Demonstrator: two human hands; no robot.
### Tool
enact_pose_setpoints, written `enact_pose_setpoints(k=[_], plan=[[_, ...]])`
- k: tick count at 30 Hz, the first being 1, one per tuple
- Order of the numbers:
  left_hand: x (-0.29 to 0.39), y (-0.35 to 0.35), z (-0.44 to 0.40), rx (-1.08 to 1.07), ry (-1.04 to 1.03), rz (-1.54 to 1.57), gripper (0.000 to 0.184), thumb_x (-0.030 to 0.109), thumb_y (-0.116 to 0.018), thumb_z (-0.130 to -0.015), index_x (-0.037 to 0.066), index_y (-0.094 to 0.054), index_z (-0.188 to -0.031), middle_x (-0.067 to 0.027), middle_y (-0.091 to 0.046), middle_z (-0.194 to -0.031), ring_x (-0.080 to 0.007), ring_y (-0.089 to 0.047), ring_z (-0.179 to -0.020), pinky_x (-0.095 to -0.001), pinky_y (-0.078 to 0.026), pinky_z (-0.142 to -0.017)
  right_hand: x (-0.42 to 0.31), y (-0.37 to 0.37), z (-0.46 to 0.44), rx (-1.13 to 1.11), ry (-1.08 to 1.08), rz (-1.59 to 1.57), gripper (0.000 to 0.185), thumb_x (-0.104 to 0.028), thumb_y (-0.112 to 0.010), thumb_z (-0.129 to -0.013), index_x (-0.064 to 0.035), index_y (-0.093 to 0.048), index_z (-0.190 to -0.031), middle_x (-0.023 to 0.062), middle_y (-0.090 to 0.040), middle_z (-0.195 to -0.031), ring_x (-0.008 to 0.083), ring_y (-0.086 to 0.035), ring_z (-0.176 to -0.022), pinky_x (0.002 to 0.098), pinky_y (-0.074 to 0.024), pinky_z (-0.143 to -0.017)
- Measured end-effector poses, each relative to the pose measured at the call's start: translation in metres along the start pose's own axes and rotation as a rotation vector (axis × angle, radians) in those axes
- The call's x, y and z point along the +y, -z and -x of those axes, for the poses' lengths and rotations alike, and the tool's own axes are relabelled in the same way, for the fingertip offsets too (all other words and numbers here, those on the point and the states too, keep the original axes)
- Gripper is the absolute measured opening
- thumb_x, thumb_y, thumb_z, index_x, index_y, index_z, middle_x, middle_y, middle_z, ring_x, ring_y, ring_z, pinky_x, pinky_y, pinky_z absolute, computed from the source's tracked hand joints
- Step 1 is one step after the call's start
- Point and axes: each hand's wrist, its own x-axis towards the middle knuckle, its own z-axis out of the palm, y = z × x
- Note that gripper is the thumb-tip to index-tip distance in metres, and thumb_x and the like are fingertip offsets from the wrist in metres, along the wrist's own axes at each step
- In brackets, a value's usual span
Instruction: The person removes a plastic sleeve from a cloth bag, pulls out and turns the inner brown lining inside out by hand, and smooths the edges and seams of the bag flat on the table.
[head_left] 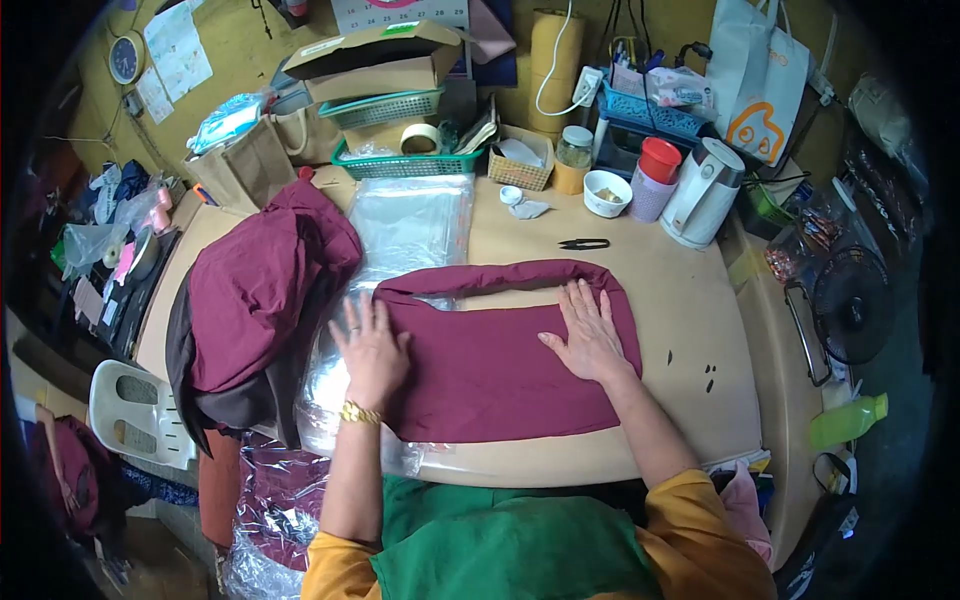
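Observation:
A maroon cloth piece (pixel 500 375) lies folded flat on the table, with a rolled band curving along its far side and a narrow gap under that band. My left hand (pixel 372 350) rests flat with fingers spread at the cloth's left edge. On its right part, my right hand (pixel 588 335) lies with fingers stretched toward the band. Neither hand grips anything. Beside my left hand is a heap of maroon and dark cloth (pixel 260 290). Clear plastic sleeves (pixel 410 220) lie beyond and partly under the folded cloth.
Black thread snips (pixel 584 244) lie beyond the cloth. A white bowl (pixel 606 193), a lidded cup (pixel 655 180) and a kettle (pixel 705 195) stand at the back right. Green baskets (pixel 400 168) with tape and a carton are at the back. Small dark bits (pixel 711 377) lie on the right.

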Motion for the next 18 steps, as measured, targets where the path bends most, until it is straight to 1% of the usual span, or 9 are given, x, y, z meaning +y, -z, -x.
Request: enact_pose_setpoints(k=[2, 4, 9, 12, 13, 14, 16, 17, 18], plan=[[0.040, 0.030, 0.016, 0.131, -0.207, 0.195, 0.063, 0.038, -0.062, -0.091, 0.007, -0.047, -0.144, -0.0188, -0.031, -0.157, -0.0397, -0.024, -0.147, -0.0622, -0.019, -0.115, -0.001, 0.000, 0.000, -0.001, 0.007, -0.005, 0.083, -0.055, -0.047, -0.097, 0.0037, -0.026, -0.152, 0.0208, -0.022, -0.160, 0.0306, -0.010, -0.152, 0.0508, -0.0041, -0.122], [0.078, 0.029, 0.030, 0.058, -0.372, 0.274, 0.065, 0.046, -0.057, -0.093, 0.010, -0.045, -0.146, -0.0194, -0.028, -0.158, -0.0377, -0.023, -0.147, -0.0628, -0.017, -0.116, -0.002, 0.004, 0.000, -0.007, 0.002, -0.011, 0.082, -0.053, -0.048, -0.096, 0.0040, -0.027, -0.151, 0.0214, -0.021, -0.160, 0.0310, -0.009, -0.152, 0.0510, -0.0044, -0.122], [0.083, 0.000, 0.044, -0.063, -0.439, 0.216, 0.074, 0.048, -0.051, -0.097, 0.001, -0.032, -0.150, -0.0233, -0.030, -0.156, -0.0390, -0.026, -0.146, -0.0588, -0.018, -0.117, -0.011, 0.008, 0.027, -0.040, -0.001, -0.020, 0.085, -0.052, -0.050, -0.096, 0.0053, -0.022, -0.152, 0.0236, -0.017, -0.160, 0.0330, -0.010, -0.151, 0.0532, -0.0047, -0.122], [0.085, 0.021, 0.036, -0.364, -0.383, 0.236, 0.075, 0.046, -0.052, -0.098, -0.007, -0.031, -0.148, -0.0215, -0.040, -0.151, -0.0361, -0.041, -0.139, -0.0502, -0.031, -0.114, -0.030, 0.021, 0.032, -0.236, -0.128, 0.046, 0.085, -0.051, -0.052, -0.096, 0.0077, -0.022, -0.151, 0.0259, -0.017, -0.159, 0.0329, -0.009, -0.151, 0.0538, -0.0040, -0.121], [0.082, 0.006, 0.016, -0.408, -0.259, 0.678, 0.076, 0.045, -0.053, -0.099, -0.008, -0.031, -0.147, -0.0214, -0.043, -0.147, -0.0332, -0.046, -0.134, -0.0453, -0.037, -0.110, -0.037, 0.032, 0.027, -0.239, -0.090, 0.132, 0.080, -0.045, -0.056, -0.095, 0.0101, -0.030, -0.147, 0.0279, -0.030, -0.154, 0.0332, -0.025, -0.148, 0.0531, -0.0160, -0.120], [0.079, -0.007, 0.000, -0.445, -0.119, 1.115, 0.076, 0.045, -0.055, -0.099, -0.010, -0.031, -0.146, -0.0213, -0.047, -0.144, -0.0303, -0.051, -0.129, -0.0404, -0.042, -0.106, -0.039, 0.032, 0.020, -0.241, -0.096, 0.131, 0.080, -0.045, -0.056, -0.095, 0.0101, -0.030, -0.147, 0.0279, -0.030, -0.154, 0.0332, -0.025, -0.148, 0.0531, -0.0160, -0.120], [0.072, -0.013, -0.019, -0.489, 0.201, 1.724, 0.081, 0.050, -0.063, -0.094, -0.008, -0.037, -0.144, -0.0231, -0.049, -0.143, -0.0324, -0.054, -0.127, -0.0396, -0.047, -0.100, -0.040, 0.028, 0.004, -0.074, -0.085, -0.427, 0.074, -0.040, -0.059, -0.095, 0.0103, -0.036, -0.145, 0.0286, -0.040, -0.148, 0.0411, -0.039, -0.139, 0.0528, -0.0279, -0.116], [0.072, -0.014, -0.022, -0.416, 0.399, 1.991, 0.081, 0.050, -0.065, -0.093, -0.012, -0.040, -0.139, -0.0236, -0.054, -0.133, -0.0297, -0.057, -0.122, -0.0385, -0.047, -0.101, -0.042, 0.024, -0.002, -0.006, -0.169, -0.536, 0.066, -0.035, -0.060, -0.097, 0.0113, -0.042, -0.141, 0.0277, -0.048, -0.142, 0.0412, -0.046, -0.134, 0.0511, -0.0384, -0.110], [0.066, -0.018, -0.027, -0.324, 0.538, 2.212, 0.076, 0.049, -0.067, -0.091, -0.013, -0.045, -0.130, -0.0221, -0.054, -0.129, -0.0303, -0.058, -0.117, -0.0392, -0.049, -0.100, -0.034, 0.009, -0.005, -0.005, -0.170, -0.534, 0.066, -0.035, -0.060, -0.097, 0.0113, -0.042, -0.141, 0.0277, -0.048, -0.142, 0.0412, -0.046, -0.134, 0.0511, -0.0384, -0.110]])
